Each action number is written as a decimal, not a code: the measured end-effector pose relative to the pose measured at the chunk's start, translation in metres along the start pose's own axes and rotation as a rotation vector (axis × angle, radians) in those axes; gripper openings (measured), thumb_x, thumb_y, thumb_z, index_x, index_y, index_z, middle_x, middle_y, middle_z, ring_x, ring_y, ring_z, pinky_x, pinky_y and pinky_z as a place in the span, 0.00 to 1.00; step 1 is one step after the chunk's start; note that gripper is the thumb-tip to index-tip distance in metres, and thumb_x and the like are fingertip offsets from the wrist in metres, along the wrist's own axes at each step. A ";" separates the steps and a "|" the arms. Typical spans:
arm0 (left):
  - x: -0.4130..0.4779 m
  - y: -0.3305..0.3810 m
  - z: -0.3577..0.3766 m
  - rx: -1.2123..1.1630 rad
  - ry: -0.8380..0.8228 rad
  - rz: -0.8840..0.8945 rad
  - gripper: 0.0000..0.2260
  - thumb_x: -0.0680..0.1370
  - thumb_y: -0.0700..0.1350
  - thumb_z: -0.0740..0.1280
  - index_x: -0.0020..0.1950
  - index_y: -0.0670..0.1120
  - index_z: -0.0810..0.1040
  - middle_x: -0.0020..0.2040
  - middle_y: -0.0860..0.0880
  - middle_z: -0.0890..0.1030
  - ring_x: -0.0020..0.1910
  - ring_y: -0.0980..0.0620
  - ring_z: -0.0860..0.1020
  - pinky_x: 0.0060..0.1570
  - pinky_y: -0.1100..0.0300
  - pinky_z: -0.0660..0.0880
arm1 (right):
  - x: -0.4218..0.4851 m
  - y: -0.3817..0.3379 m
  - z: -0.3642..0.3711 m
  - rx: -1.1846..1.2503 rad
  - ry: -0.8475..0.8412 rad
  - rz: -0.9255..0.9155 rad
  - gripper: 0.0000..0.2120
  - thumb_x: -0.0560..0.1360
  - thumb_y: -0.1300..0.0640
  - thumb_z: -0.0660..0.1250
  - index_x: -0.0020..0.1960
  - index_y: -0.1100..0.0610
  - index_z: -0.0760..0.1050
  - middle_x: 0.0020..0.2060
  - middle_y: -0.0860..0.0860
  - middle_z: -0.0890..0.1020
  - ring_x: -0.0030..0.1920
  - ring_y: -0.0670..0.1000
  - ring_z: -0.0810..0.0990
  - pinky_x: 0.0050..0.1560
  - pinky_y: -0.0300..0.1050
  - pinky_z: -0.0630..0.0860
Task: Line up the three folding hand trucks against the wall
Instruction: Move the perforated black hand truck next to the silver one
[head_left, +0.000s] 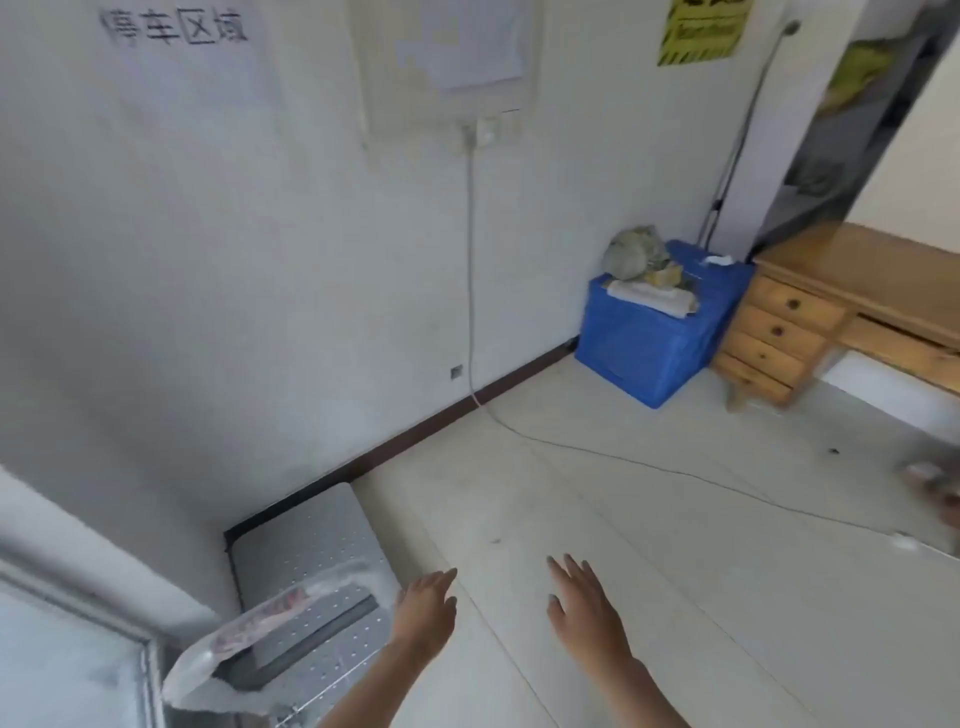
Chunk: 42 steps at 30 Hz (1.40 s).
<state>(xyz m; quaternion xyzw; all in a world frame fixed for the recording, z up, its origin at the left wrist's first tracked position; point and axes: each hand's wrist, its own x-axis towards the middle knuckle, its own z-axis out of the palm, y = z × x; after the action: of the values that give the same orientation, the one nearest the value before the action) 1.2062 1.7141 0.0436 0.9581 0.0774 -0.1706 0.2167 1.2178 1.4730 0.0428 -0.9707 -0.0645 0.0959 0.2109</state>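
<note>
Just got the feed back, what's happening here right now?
A person stands by the white wall with both hands out and empty: left hand and right hand, fingers spread, no grip on anything. One folding hand truck lies flat on the floor by the baseboard, just left of the left hand, its handle end in clear plastic wrap. No other hand trucks are in view.

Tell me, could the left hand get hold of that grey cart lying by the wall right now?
Probably yes. The left hand is open, empty and right beside the grey cart's edge, with nothing between them; only a plastic wrap drapes part of it.
</note>
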 end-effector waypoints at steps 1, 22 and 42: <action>-0.002 0.041 0.013 0.022 -0.018 0.063 0.20 0.81 0.46 0.58 0.74 0.51 0.65 0.74 0.51 0.68 0.73 0.49 0.65 0.74 0.51 0.60 | -0.023 0.042 -0.025 -0.007 0.049 0.066 0.25 0.80 0.55 0.56 0.75 0.48 0.57 0.76 0.49 0.60 0.76 0.53 0.55 0.70 0.49 0.65; -0.439 0.799 0.418 0.365 -0.424 1.539 0.24 0.82 0.57 0.56 0.76 0.52 0.58 0.77 0.46 0.63 0.77 0.44 0.59 0.72 0.34 0.57 | -0.707 0.551 -0.256 0.023 0.701 1.341 0.24 0.81 0.52 0.56 0.76 0.51 0.56 0.75 0.54 0.62 0.75 0.58 0.57 0.71 0.55 0.64; -0.769 1.089 0.740 0.650 -0.651 1.912 0.25 0.82 0.59 0.48 0.78 0.54 0.50 0.80 0.48 0.54 0.79 0.43 0.50 0.72 0.29 0.52 | -1.046 0.842 -0.295 0.166 0.713 1.710 0.25 0.81 0.49 0.54 0.76 0.47 0.51 0.77 0.52 0.54 0.77 0.58 0.48 0.75 0.58 0.53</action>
<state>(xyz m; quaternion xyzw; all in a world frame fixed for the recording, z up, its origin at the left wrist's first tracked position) 0.5168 0.3567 0.1172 0.5406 -0.8195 -0.1901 0.0045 0.3337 0.4227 0.1175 -0.6423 0.7483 -0.0809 0.1449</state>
